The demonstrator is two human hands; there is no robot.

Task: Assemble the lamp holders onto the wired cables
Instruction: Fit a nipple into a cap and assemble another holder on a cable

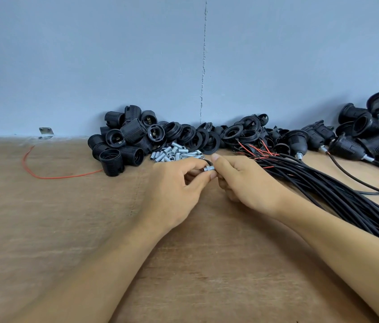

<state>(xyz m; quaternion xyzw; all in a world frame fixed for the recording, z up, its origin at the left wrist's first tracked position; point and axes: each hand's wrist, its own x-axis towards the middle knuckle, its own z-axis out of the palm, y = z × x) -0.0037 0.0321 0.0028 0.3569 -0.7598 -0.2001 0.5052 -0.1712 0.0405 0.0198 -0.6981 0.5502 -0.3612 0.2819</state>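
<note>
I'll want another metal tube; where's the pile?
Head view, centre: the pile of metal tubes lies just beyond the left hand, right of the threaded black shells, before the black rings.

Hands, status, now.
Left hand: grip closed, pinching a small metal tube.
Right hand: grip closed against the tube's other end, apparently on a black cable.

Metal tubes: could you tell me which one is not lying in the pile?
The metal tube pinched between the left hand and right hand; the rest lie in a pile behind them.
</note>
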